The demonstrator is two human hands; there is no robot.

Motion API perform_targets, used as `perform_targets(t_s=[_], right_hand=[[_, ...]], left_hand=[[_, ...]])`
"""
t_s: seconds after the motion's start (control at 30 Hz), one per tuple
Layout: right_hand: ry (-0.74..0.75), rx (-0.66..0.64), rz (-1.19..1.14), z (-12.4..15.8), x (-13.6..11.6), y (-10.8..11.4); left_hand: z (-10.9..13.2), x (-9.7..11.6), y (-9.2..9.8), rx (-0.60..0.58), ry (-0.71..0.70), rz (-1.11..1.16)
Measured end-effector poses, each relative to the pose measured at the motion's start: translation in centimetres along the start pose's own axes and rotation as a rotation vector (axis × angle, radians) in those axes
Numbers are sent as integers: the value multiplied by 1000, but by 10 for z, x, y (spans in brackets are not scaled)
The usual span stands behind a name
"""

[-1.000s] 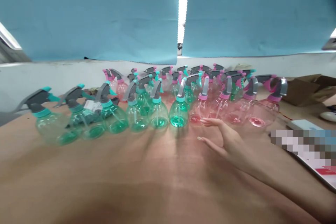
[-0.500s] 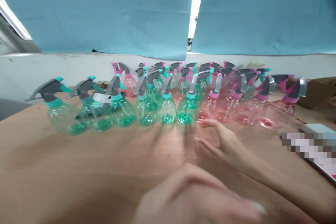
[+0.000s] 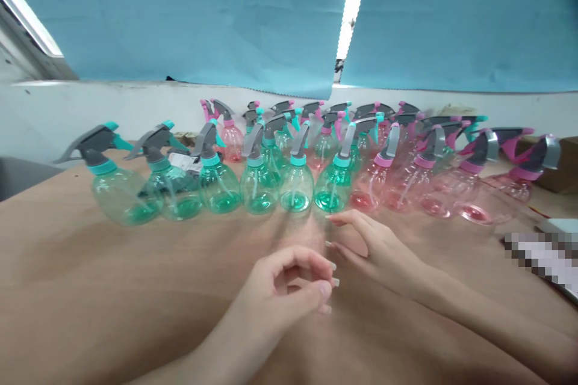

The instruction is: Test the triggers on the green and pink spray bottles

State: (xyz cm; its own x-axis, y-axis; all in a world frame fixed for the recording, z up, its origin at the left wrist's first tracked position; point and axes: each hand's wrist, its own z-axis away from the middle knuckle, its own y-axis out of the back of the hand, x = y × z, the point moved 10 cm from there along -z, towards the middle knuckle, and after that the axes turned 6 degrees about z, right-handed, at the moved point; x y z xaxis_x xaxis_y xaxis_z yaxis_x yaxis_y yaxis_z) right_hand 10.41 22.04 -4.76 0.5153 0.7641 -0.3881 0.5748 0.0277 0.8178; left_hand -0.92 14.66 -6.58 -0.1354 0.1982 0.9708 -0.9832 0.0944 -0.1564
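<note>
My right hand (image 3: 374,246) hovers palm down just in front of a green spray bottle (image 3: 333,183). Its fingers are stretched forward, the thumb apart from them, with nothing held. Nearer to me, my left hand (image 3: 293,292) is above the table, its fingers loosely curled and no object visible in them. Beyond both hands stands a front row of spray bottles: clear green ones with turquoise collars on the left, such as this green bottle (image 3: 295,186), and pink ones with pink collars on the right, such as this pink bottle (image 3: 372,183). All have grey trigger heads.
More spray bottles (image 3: 231,138) in both colours crowd behind the front row. At the right lie a blurred flat object (image 3: 537,258) and a brown box (image 3: 555,168). The wooden table (image 3: 112,289) meets a white wall hung with blue cloth (image 3: 203,18).
My left hand has moved up and away from me, from the blurred foreground to beside the right hand. My right hand has shifted slightly left. The view has turned a little to the left.
</note>
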Motion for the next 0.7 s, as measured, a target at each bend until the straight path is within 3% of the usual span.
perform_targets(t_s=[0.17,0.3,0.5,0.7], right_hand=[[36,-30,0,-12,-16,-12],[100,-75,1,-27,-41,-25],[201,-93,-36,-69,-99,-44],[284,-131,-159,-121,-170,-80]], left_hand=[[-3,-18,30,77,-13,-41],[-3,-25,61,107,-97,-283],[7,-8,105,151,-304,-810],[30,5,159,226,-379,-897]])
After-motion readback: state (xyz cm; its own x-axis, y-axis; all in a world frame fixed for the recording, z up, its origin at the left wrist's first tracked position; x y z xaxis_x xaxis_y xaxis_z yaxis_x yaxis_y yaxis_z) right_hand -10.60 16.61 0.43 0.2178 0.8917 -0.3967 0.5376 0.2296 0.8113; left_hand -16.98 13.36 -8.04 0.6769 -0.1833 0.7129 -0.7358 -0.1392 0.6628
